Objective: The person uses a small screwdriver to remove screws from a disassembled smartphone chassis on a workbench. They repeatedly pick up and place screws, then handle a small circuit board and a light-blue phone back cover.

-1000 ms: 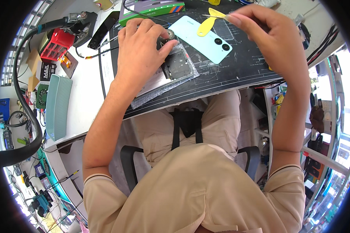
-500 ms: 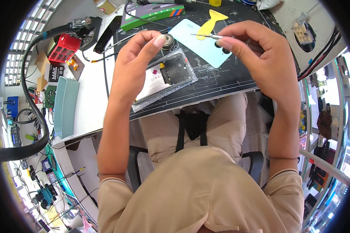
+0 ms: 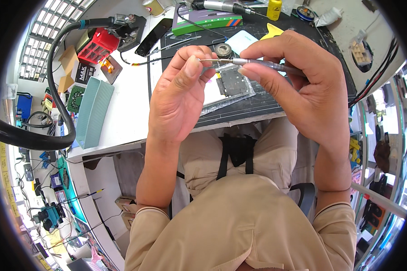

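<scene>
My right hand (image 3: 309,83) grips a slim precision screwdriver (image 3: 263,64) with a silver-grey handle, held almost level above the mat. Its thin shaft points left to my left hand (image 3: 176,97), whose thumb and index finger are pinched together at the tip. Whatever tiny thing may sit between them is too small to make out. Beneath and behind the hands lies an opened phone (image 3: 234,82) on bubble wrap, with its inner parts exposed; my left hand partly covers it. A small round metal tin (image 3: 222,49) stands just beyond the fingers.
Farther back are a light blue card (image 3: 242,39), a yellow pry tool (image 3: 272,30) and a green-purple box (image 3: 208,26). To the left are a black phone (image 3: 153,38), a teal basket (image 3: 95,113), a red drawer box (image 3: 99,45) and a thick black flexible arm (image 3: 54,67).
My hands have come together: the left fingers now meet the screwdriver's tip, which was apart from them. The whole view has shifted, with the bench sitting farther right.
</scene>
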Tool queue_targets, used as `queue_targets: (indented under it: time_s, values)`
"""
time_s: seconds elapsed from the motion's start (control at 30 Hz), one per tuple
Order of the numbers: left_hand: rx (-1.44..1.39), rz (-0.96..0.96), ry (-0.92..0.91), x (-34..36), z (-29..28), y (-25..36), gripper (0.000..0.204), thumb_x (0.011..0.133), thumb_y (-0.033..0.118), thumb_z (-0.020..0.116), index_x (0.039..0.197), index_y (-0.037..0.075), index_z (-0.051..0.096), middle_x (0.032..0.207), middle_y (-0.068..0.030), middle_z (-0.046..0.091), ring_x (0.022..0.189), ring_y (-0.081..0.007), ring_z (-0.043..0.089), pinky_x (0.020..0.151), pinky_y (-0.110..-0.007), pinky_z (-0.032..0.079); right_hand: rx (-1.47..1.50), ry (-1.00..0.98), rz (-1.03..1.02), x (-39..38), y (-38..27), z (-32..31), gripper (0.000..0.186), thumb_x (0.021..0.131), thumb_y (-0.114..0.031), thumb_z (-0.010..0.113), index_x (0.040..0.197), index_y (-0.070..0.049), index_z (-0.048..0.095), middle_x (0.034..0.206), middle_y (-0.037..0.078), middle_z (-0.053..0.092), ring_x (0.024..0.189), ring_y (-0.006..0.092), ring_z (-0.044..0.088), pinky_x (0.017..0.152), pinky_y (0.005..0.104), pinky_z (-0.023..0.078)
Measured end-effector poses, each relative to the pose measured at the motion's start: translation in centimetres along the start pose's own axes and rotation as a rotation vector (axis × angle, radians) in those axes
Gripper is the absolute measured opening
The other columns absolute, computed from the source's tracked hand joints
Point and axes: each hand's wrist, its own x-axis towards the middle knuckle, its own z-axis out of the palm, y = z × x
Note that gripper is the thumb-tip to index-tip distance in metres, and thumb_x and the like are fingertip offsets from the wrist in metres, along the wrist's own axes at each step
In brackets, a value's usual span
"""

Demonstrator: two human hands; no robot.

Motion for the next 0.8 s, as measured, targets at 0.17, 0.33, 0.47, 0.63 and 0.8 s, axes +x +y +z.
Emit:
queue_targets:
  time_s: [0.17, 0.33, 0.47, 0.63, 0.8]
  values:
    - [0.008, 0.030, -0.022, -0.3, 0.2, 0.3, 0.021, 0.107, 0.027, 0.069, 0.119, 0.010, 0.065, 0.123, -0.0027, 0.059, 0.119, -0.0122, 0.052, 0.108, -0.031, 0.037, -0.059, 0.011, -0.038, 0.1, -0.9, -0.1, 0.015, 0.091, -0.004, 0.083, 0.106, -0.004, 0.080, 0.090, -0.002, 0.065, 0.074, 0.0008, 0.051, 0.056, 0.0200, 0.031]
    - [0.152, 0.103, 0.032, -0.7, 0.7, 0.7, 0.022, 0.106, 0.025, 0.071, 0.120, 0.008, 0.066, 0.117, -0.0005, 0.061, 0.116, -0.0115, 0.050, 0.107, -0.030, 0.036, -0.193, 0.010, -0.071, 0.2, -2.2, -0.2, 0.015, 0.090, -0.005, 0.083, 0.105, -0.006, 0.080, 0.086, -0.002, 0.066, 0.072, 0.0028, 0.052, 0.055, 0.0223, 0.031]
    - [0.481, 0.260, 0.131, -1.0, 0.9, 0.7, 0.020, 0.104, 0.023, 0.074, 0.115, 0.007, 0.070, 0.114, -0.0001, 0.064, 0.115, -0.0133, 0.050, 0.106, -0.031, 0.035, -0.347, -0.025, -0.068, 0.5, -3.9, -0.4, 0.014, 0.090, -0.005, 0.082, 0.103, -0.004, 0.078, 0.083, 0.001, 0.067, 0.069, 0.0093, 0.056, 0.058, 0.0267, 0.038]
    - [1.006, 0.478, 0.180, 0.0, 1.2, 0.2, 0.011, 0.098, 0.021, 0.080, 0.102, 0.011, 0.077, 0.105, 0.0015, 0.072, 0.112, -0.0185, 0.051, 0.104, -0.035, 0.036, -0.325, -0.132, -0.069, 1.3, -3.4, -2.2, 0.013, 0.091, -0.004, 0.080, 0.103, -0.001, 0.075, 0.085, 0.005, 0.069, 0.072, 0.0153, 0.060, 0.065, 0.0310, 0.047]
    - [1.396, 0.645, 0.038, 1.6, 0.1, -0.2, 0.009, 0.089, 0.020, 0.085, 0.095, 0.014, 0.081, 0.099, 0.0046, 0.073, 0.111, -0.0204, 0.053, 0.102, -0.037, 0.037, -0.701, -0.446, -0.058, 3.9, -6.0, -3.7, 0.014, 0.093, -0.011, 0.072, 0.099, 0.001, 0.075, 0.093, 0.013, 0.073, 0.080, 0.0302, 0.069, 0.074, 0.0421, 0.054]
